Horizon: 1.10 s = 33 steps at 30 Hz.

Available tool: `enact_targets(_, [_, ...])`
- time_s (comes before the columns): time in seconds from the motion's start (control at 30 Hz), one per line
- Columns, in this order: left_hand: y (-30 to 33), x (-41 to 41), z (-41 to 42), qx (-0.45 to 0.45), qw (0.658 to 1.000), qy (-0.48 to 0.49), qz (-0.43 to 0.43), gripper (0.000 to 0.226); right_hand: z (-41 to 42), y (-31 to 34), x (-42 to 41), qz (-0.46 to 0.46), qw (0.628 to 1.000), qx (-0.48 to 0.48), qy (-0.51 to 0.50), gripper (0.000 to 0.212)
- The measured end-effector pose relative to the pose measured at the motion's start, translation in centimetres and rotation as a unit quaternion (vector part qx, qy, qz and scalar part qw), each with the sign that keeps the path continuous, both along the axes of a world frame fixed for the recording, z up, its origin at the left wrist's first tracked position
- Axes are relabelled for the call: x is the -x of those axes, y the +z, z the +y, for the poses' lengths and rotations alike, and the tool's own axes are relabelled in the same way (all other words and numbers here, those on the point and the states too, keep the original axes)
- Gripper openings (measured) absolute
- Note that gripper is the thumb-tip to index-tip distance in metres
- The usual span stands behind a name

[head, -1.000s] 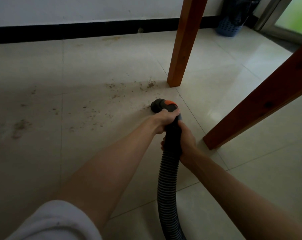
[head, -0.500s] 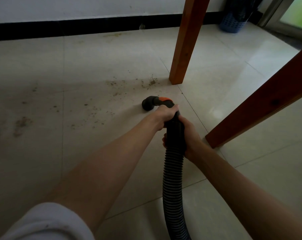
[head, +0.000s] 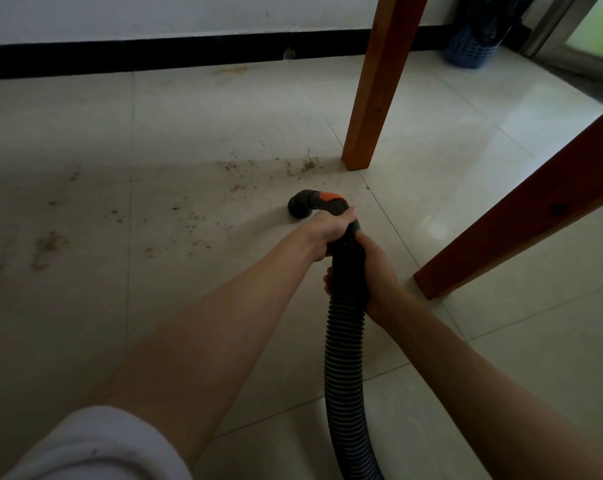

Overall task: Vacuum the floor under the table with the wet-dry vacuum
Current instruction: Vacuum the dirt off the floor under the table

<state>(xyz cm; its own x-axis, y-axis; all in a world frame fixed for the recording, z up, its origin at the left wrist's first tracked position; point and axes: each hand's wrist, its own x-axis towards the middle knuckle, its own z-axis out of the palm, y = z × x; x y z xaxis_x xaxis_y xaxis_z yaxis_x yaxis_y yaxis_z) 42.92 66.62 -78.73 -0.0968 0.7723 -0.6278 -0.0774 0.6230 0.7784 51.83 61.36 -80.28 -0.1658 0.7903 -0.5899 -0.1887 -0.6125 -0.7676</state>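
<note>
both the left hand [head: 327, 233] and right hand [head: 376, 278] grip the vacuum hose [head: 345, 341], whose nozzle [head: 301, 206] may scatter the crumbs [head: 307, 164] ahead if pushed fast.

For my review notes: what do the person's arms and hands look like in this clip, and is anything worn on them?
Both forearms are bare from above the elbow down. The left hand and right hand wear no gloves, and no watch, ring or bracelet shows on the parts in view. The only clothing visible is a short, light-coloured sleeve on the left upper arm, at the bottom left corner. The right upper arm lies out of frame.
</note>
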Motion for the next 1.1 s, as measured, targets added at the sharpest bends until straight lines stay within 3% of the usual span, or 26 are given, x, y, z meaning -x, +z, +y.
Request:
enact_targets(0.63, [-1.5,-2.9,3.0,-0.027,0.998,-0.05,-0.016,0.047,3.2,-2.2,-2.0,0.026,0.995,-0.029,-0.095,0.045])
enact_targets(1.1, [-2.5,-1.8,4.5,-0.039,0.999,-0.017,0.02,0.046,5.0,-2.4,-1.5,0.062,0.997,-0.005,-0.046,0.047])
